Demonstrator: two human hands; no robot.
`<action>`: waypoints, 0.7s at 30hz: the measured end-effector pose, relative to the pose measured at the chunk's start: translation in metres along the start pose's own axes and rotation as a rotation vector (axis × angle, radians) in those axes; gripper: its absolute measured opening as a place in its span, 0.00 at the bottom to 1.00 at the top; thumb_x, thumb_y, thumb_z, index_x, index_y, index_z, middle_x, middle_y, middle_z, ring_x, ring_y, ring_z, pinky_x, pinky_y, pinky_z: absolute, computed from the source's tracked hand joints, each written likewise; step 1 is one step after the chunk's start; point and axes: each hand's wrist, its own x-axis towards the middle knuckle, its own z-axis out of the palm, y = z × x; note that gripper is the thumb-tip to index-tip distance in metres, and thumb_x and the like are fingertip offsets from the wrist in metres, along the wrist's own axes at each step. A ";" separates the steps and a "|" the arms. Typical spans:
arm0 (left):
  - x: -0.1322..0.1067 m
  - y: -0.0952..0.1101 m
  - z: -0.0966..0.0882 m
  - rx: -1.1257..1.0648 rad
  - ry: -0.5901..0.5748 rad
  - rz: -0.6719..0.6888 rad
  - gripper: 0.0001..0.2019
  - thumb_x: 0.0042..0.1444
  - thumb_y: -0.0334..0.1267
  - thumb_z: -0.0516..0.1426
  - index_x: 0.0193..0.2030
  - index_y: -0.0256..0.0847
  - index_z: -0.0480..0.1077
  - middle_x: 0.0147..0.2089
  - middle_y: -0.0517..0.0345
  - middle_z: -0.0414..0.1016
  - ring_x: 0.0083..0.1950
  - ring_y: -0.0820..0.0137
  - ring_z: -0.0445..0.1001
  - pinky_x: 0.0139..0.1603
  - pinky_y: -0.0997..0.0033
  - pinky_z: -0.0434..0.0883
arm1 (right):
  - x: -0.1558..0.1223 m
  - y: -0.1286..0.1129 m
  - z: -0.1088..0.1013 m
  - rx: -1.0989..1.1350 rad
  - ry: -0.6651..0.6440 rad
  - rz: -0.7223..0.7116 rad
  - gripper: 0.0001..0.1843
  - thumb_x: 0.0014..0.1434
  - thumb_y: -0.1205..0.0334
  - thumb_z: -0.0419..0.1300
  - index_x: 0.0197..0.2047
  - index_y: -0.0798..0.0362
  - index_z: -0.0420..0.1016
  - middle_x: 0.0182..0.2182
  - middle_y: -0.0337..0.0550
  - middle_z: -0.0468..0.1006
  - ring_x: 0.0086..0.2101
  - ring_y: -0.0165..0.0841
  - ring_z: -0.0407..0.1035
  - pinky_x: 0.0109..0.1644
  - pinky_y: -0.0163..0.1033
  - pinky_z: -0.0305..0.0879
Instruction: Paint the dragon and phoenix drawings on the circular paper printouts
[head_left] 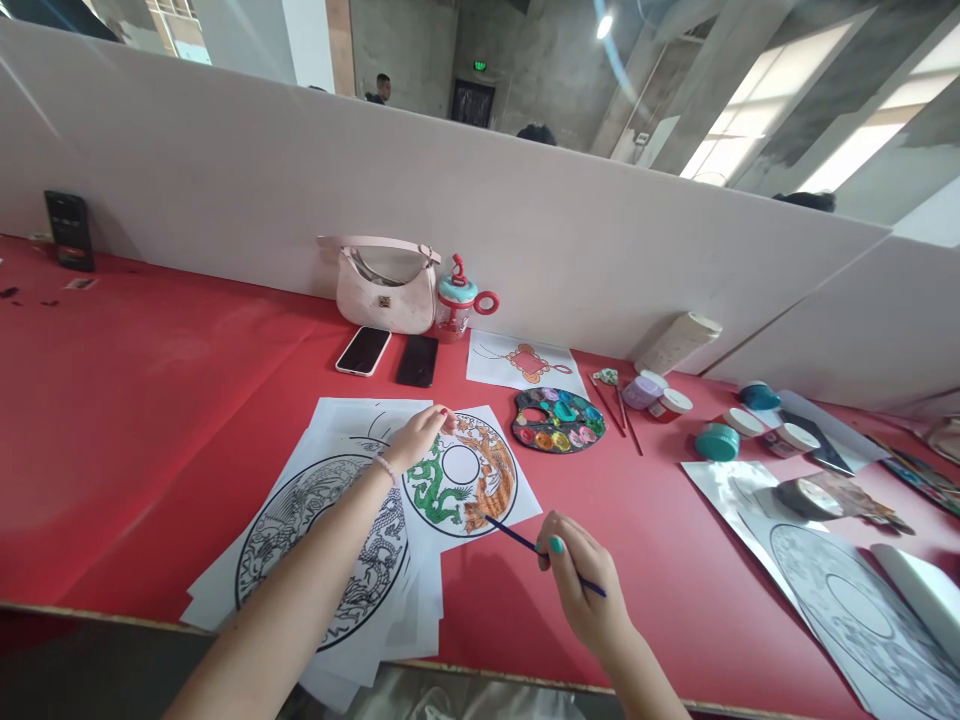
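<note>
A dark blue paintbrush (pixel 517 537) is gripped in my right hand (pixel 585 580), its tip on the lower orange part of a round picture. That round picture, a green dragon and an orange figure in a ring, is on a white sheet (pixel 521 505). My left hand (pixel 420 437) rests at the sheet's upper left edge, fingers curled together; what they hold, if anything, is hidden. Beneath my left forearm lie other sheets with an uncoloured ring drawing (pixel 281 525). A paint palette (pixel 559 420) with many colours lies just beyond the painted sheet.
Behind are two phones (pixel 364 351), a pink handbag (pixel 386 295), a cup with a straw (pixel 457 295) and a red-patterned drawing (pixel 529 362). To the right are brushes (pixel 621 408), paint jars (pixel 718 442), a paper roll (pixel 679 343) and another ring drawing (pixel 855 600). A low partition (pixel 570 240) backs the table.
</note>
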 end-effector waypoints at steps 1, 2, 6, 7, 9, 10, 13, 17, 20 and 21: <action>0.000 -0.001 0.000 0.000 0.001 -0.001 0.17 0.62 0.50 0.47 0.40 0.39 0.69 0.38 0.53 0.76 0.41 0.65 0.75 0.48 0.63 0.70 | 0.000 0.000 0.000 -0.002 -0.013 -0.002 0.18 0.69 0.63 0.42 0.26 0.51 0.58 0.21 0.37 0.62 0.22 0.28 0.57 0.26 0.35 0.55; 0.000 -0.001 0.000 0.000 0.000 -0.001 0.17 0.62 0.49 0.47 0.40 0.40 0.69 0.39 0.53 0.76 0.41 0.65 0.75 0.48 0.63 0.70 | 0.000 0.000 0.000 -0.008 -0.018 -0.002 0.18 0.69 0.63 0.42 0.26 0.51 0.58 0.21 0.37 0.61 0.22 0.28 0.57 0.26 0.35 0.54; 0.000 -0.003 0.000 0.002 0.001 -0.001 0.17 0.62 0.49 0.47 0.40 0.40 0.70 0.39 0.54 0.76 0.41 0.66 0.75 0.48 0.63 0.70 | -0.001 -0.001 0.001 -0.009 0.008 0.010 0.18 0.69 0.62 0.41 0.26 0.51 0.58 0.20 0.37 0.61 0.21 0.28 0.57 0.25 0.35 0.54; 0.000 -0.004 0.000 0.001 0.002 -0.002 0.17 0.62 0.49 0.47 0.39 0.40 0.69 0.39 0.54 0.76 0.41 0.66 0.75 0.48 0.64 0.70 | -0.001 -0.001 0.001 -0.006 -0.002 0.007 0.18 0.69 0.62 0.42 0.26 0.51 0.58 0.21 0.37 0.61 0.22 0.28 0.57 0.25 0.35 0.54; 0.000 -0.004 0.000 0.001 0.002 -0.005 0.16 0.62 0.49 0.47 0.39 0.40 0.69 0.38 0.54 0.76 0.41 0.66 0.75 0.48 0.64 0.70 | -0.002 -0.002 0.002 -0.007 -0.036 0.000 0.18 0.69 0.62 0.42 0.26 0.51 0.58 0.21 0.37 0.61 0.22 0.28 0.57 0.26 0.35 0.54; 0.000 -0.003 0.000 0.001 0.001 -0.005 0.16 0.62 0.49 0.47 0.39 0.40 0.69 0.38 0.54 0.76 0.41 0.66 0.75 0.48 0.64 0.70 | -0.002 -0.002 0.001 -0.007 -0.045 -0.004 0.18 0.69 0.63 0.42 0.26 0.51 0.58 0.21 0.37 0.61 0.22 0.28 0.56 0.26 0.35 0.54; 0.000 -0.002 0.000 0.003 -0.001 -0.006 0.16 0.62 0.48 0.47 0.39 0.40 0.69 0.38 0.54 0.76 0.41 0.66 0.75 0.48 0.64 0.70 | -0.001 -0.002 0.001 0.003 -0.016 -0.019 0.18 0.69 0.64 0.42 0.26 0.51 0.57 0.20 0.37 0.60 0.22 0.28 0.56 0.25 0.35 0.53; 0.000 -0.001 0.000 0.004 0.001 -0.009 0.16 0.62 0.48 0.47 0.39 0.40 0.69 0.39 0.53 0.76 0.42 0.66 0.75 0.48 0.64 0.70 | -0.001 -0.002 0.000 -0.003 -0.026 -0.037 0.17 0.68 0.64 0.42 0.27 0.51 0.57 0.21 0.37 0.61 0.22 0.28 0.56 0.26 0.35 0.54; 0.000 0.000 0.000 0.007 -0.005 -0.010 0.16 0.62 0.49 0.47 0.39 0.40 0.69 0.39 0.53 0.76 0.42 0.66 0.75 0.48 0.64 0.70 | -0.001 -0.002 0.000 0.005 -0.024 -0.035 0.17 0.68 0.65 0.42 0.26 0.51 0.56 0.21 0.37 0.60 0.22 0.28 0.55 0.26 0.35 0.53; 0.000 0.000 0.000 0.008 -0.007 -0.011 0.17 0.62 0.49 0.47 0.39 0.40 0.69 0.39 0.53 0.76 0.42 0.66 0.75 0.49 0.64 0.70 | -0.001 -0.002 0.000 0.009 -0.016 -0.036 0.18 0.68 0.65 0.42 0.26 0.51 0.56 0.21 0.37 0.60 0.22 0.28 0.55 0.26 0.35 0.53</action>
